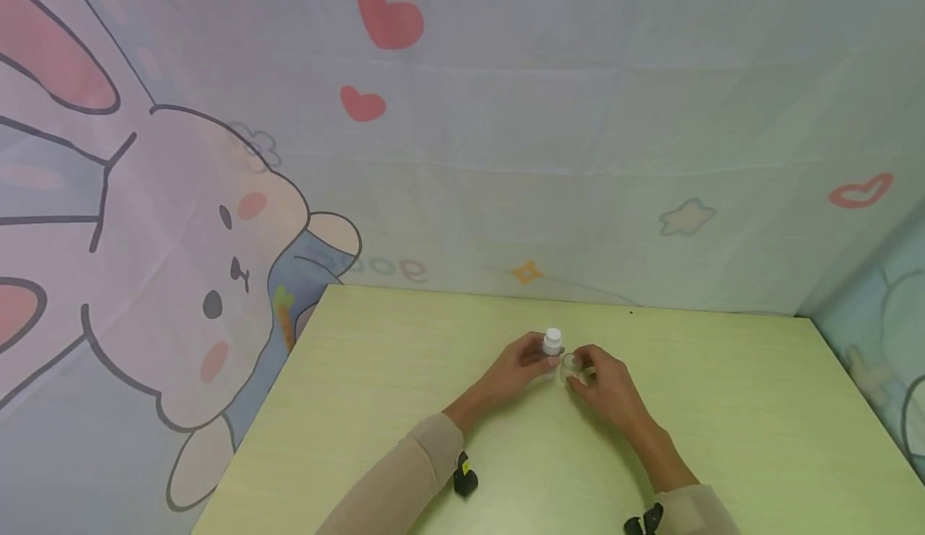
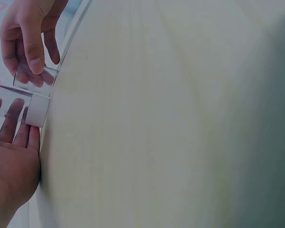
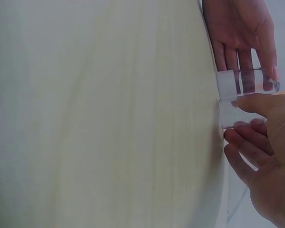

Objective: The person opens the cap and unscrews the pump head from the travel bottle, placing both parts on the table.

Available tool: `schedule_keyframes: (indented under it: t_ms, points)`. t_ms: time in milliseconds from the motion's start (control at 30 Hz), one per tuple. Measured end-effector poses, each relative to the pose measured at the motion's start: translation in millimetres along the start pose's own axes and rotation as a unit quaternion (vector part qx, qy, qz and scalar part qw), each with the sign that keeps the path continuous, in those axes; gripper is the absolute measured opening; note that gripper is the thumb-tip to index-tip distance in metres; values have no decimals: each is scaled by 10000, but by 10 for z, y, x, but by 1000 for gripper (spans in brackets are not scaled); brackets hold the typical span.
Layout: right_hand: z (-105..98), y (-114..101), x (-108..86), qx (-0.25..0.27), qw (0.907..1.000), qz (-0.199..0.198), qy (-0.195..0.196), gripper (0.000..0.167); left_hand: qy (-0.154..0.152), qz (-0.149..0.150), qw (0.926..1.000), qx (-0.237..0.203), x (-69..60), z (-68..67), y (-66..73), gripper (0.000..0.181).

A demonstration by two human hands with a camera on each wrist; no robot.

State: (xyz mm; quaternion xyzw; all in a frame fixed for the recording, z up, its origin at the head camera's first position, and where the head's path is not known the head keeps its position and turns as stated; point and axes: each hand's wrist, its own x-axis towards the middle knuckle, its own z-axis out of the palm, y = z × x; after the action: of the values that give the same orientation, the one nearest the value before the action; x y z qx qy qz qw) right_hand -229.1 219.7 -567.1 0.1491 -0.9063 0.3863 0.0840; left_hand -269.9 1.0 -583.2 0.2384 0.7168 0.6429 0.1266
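My left hand (image 1: 515, 370) holds a small bottle (image 1: 552, 342) upright between thumb and fingers. From above the bottle looks white; in both wrist views it shows a clear section and a white section (image 2: 37, 110), the white one nearer the table. Right beside it, my right hand (image 1: 609, 386) pinches a clear, see-through cylindrical cup (image 3: 242, 115) between thumb and fingers. Bottle and cup stand side by side, very close together; I cannot tell whether they touch. Fingers cover part of both, and whether anything is in the cup is unclear.
A pale yellow-green table (image 1: 405, 350) lies under both hands. Behind it hangs a cloth backdrop (image 1: 506, 157) printed with a rabbit and hearts, and another printed cloth (image 1: 889, 318) hangs at the right. Black wrist devices (image 1: 466, 479) sit by the sleeves.
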Motion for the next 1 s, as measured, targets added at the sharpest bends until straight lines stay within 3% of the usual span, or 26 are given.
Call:
schedule_keyframes:
  t_ms: [567, 1000]
  points:
    - [-62, -55, 3, 128, 9997, -145, -125, 46, 8, 20, 10000, 34, -24, 4, 56, 36]
    - [-130, -218, 52, 138, 9990, -391, 179, 45, -76, -9, 10000, -22, -26, -9, 42, 36]
